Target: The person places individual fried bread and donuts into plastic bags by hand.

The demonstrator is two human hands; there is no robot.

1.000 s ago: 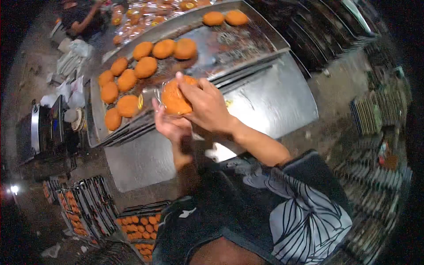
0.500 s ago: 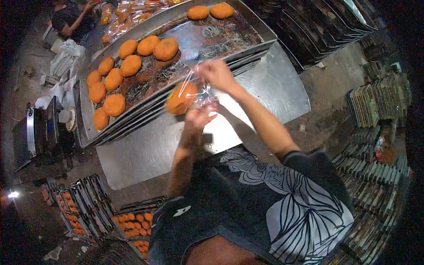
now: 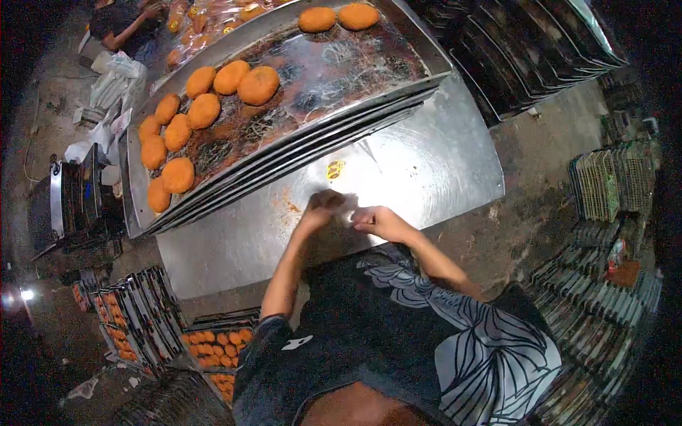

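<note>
Gripping: left hand point(image 3: 321, 206) and right hand point(image 3: 376, 219), fingers curled narrow on a clear bag point(image 3: 348, 207); hold unclear.
Location: bag on surface point(image 3: 426, 163), near tray point(image 3: 284, 160) edge.
Room: bare surface rightward.

A stack of trays point(image 3: 298, 153) runs across the upper middle of the frame, resting on the metal table point(image 3: 426, 163), which spreads below and to its right. On the top tray, a cluster of buns point(image 3: 202, 113) sits at the left end and two buns point(image 3: 337, 18) at the upper end. Both hands, left hand point(image 3: 321, 207) and right hand point(image 3: 378, 220), meet at the table's near edge, centre frame, apparently on a clear bag point(image 3: 348, 206). Crates of buns point(image 3: 213, 348) lie at lower left; stacked trays point(image 3: 526, 50) fill the upper right.
</note>
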